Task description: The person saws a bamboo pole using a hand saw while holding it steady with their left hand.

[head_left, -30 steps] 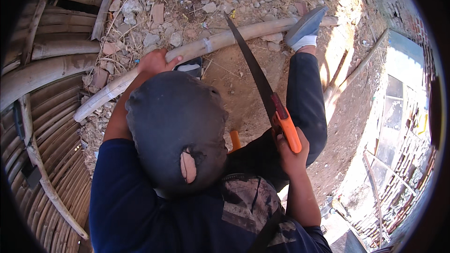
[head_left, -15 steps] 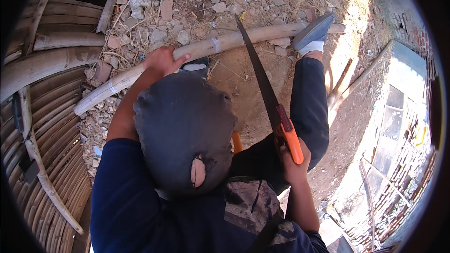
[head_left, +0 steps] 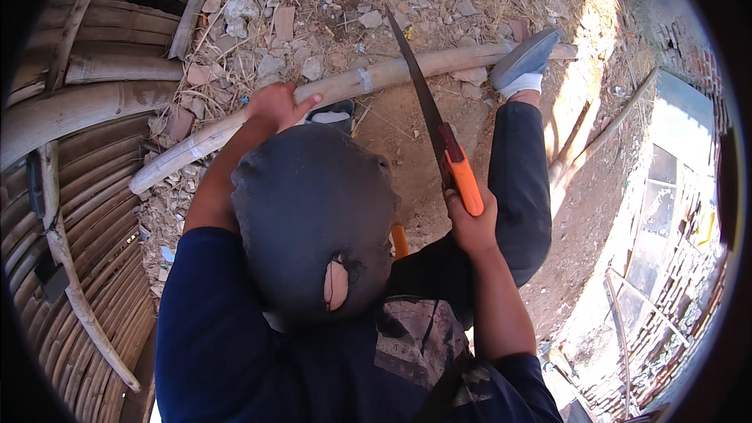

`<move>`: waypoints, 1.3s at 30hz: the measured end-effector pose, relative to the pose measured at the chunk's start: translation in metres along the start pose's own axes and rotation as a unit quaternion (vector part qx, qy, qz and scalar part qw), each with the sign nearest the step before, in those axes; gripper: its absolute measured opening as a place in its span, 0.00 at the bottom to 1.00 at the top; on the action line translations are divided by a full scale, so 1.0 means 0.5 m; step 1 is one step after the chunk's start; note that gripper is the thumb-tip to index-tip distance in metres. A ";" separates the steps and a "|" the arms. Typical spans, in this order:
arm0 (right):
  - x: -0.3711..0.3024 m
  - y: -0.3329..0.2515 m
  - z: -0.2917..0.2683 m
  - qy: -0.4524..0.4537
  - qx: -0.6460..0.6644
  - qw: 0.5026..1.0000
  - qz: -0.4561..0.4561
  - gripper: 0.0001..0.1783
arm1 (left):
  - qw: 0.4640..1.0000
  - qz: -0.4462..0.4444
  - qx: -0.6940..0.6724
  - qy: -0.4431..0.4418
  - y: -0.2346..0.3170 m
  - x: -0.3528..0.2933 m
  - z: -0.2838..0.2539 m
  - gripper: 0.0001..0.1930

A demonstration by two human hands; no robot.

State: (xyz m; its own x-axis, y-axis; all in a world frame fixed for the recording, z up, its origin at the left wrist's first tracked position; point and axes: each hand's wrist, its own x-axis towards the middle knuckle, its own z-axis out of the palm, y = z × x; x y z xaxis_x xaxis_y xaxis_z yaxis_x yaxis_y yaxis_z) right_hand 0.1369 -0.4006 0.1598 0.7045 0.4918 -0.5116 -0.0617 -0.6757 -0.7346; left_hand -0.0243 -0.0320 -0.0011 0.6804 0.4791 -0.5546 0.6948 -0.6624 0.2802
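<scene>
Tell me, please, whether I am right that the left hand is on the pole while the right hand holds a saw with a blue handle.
Not quite: the head view shows the right hand holding a saw with an orange handle, not blue; the left hand is on the pole.

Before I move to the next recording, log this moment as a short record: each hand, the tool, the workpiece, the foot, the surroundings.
left hand: laid over the pole; finger grip unclear
right hand: closed around the saw's orange handle
saw: dark blade crosses over the pole in view; contact cannot be told
pole: pale, slightly curved
shoe: blue-grey, over the pole near its right end
ground: bare earth, with stones and straw beyond the pole
left side: slatted wall
</scene>
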 end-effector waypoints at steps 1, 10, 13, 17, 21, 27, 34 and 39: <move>-0.005 0.002 -0.004 0.010 0.013 1.000 0.002 0.12 | 1.000 -0.003 0.013 -0.024 0.003 -0.009 0.000 0.47; -0.048 -0.011 -0.032 0.024 0.011 1.000 0.016 0.12 | 1.000 -0.016 -0.003 0.013 0.008 0.006 0.001 0.46; -0.001 -0.012 -0.004 0.011 0.004 1.000 -0.008 0.09 | 1.000 -0.025 -0.008 0.003 0.006 0.019 -0.043 0.46; -0.125 -0.026 -0.054 0.023 -0.010 1.000 0.011 0.15 | 0.999 -0.001 -0.014 0.032 -0.010 0.015 -0.035 0.45; -0.141 -0.022 -0.067 0.046 0.055 0.997 0.011 0.16 | 0.999 -0.007 -0.008 0.049 -0.006 0.022 -0.001 0.45; -0.118 -0.033 -0.038 0.026 0.015 0.998 0.057 0.14 | 1.000 0.007 -0.026 0.010 -0.019 -0.010 0.036 0.46; -0.155 -0.015 -0.077 0.039 -0.044 0.998 0.032 0.09 | 0.999 -0.016 -0.005 0.041 0.000 0.011 0.005 0.45; -0.190 -0.006 -0.072 0.061 -0.029 0.998 -0.001 0.09 | 1.000 -0.012 -0.001 0.026 0.001 -0.006 -0.001 0.45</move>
State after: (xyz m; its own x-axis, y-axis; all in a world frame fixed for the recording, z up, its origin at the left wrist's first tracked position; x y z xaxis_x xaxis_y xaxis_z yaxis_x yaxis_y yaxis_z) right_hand 0.0953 -0.4650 0.2266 0.7855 0.4255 -0.4494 -0.0213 -0.7071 -0.7068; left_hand -0.0260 -0.0334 0.0013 0.6745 0.5250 -0.5191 0.7118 -0.6489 0.2686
